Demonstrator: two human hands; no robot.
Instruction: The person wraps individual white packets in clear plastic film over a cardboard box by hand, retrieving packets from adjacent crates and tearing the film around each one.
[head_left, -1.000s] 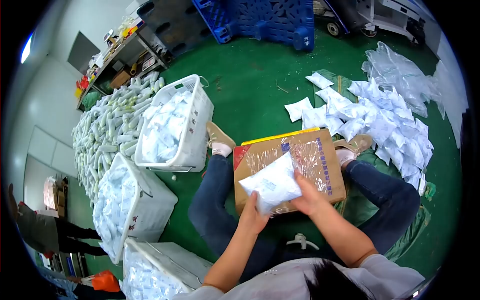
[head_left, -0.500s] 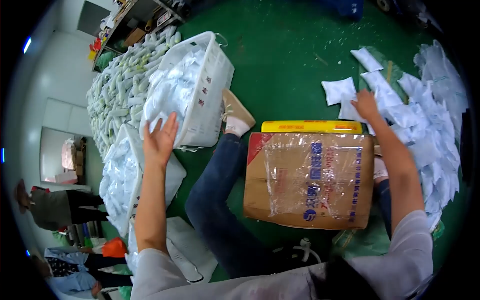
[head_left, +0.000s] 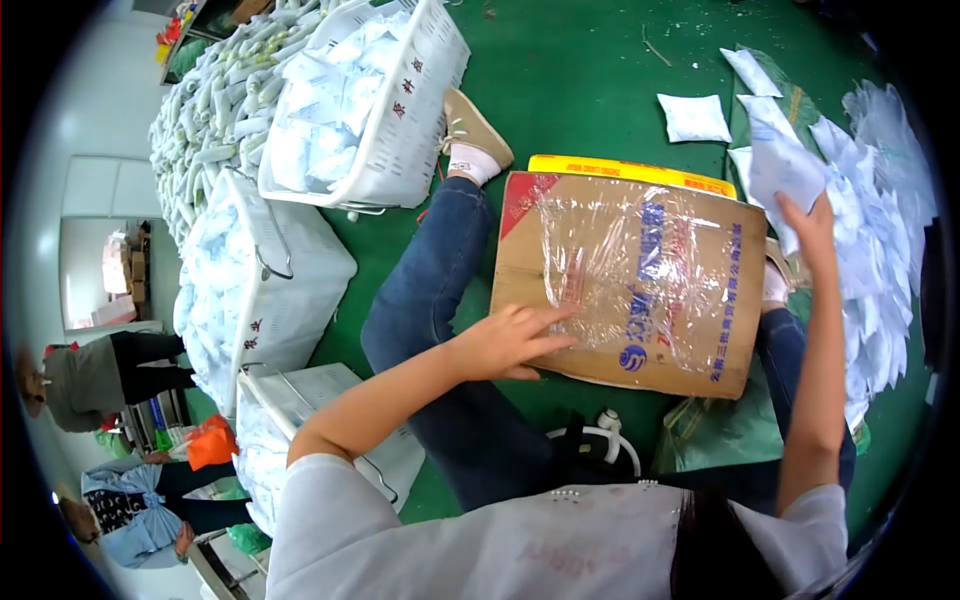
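Head view: the right hand [head_left: 808,222] grips a white packet [head_left: 782,172].

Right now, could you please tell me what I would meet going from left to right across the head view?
A co-worker's grey-green top, a white plastic basket of pale packets, a brown cardboard box, the right hand with a white packet, crumpled clear plastic sheeting.

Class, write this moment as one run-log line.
left hand: open over cardboard box | right hand: holding white packet | right: packet pile | left: filled baskets
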